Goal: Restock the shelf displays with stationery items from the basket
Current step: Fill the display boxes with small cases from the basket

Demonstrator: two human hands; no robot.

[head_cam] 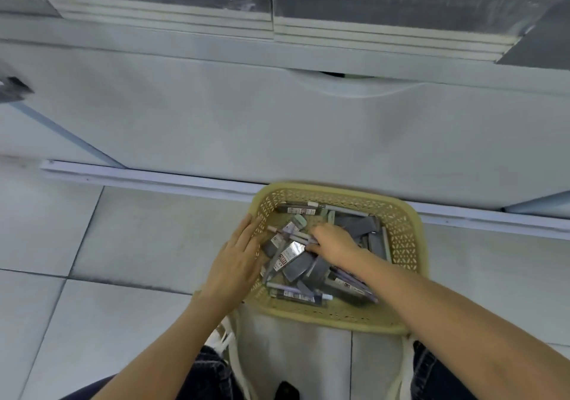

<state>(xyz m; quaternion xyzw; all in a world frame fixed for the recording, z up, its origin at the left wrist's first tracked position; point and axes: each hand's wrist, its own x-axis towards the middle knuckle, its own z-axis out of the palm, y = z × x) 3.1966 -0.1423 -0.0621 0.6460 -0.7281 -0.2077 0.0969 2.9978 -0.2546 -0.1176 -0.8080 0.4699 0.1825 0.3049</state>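
Looking straight down at the basket (pixel 324 318): tan plastic, lattice walls, sitting on the floor tiles (pixel 138 230).

- Stock: the stationery (pixel 303 271) is all inside the basket in a loose heap. Packaged pens, flat grey packs, one shiny foil pack (pixel 291 249) left of centre.
- Left hand (pixel 239 257): at the basket's left side, fingers straight and together, palm down, fingertips resting on the left rim. Holding nothing.
- Right hand (pixel 334 242): inside the basket, about the middle, on top of the heap. Fingers bent down into the items. A pale pen (pixel 294 237) runs in under the fingers, but I can't tell whether it is actually pinched or just touched.
- Beyond the basket: its far rim sits right at the foot of a white cabinet panel (pixel 216 128). Above that, the shelf carries stacks of flat grey items (pixel 385 4), blurred.
- Near side of the basket: knees in dark jeans (pixel 209 372), one at each side.
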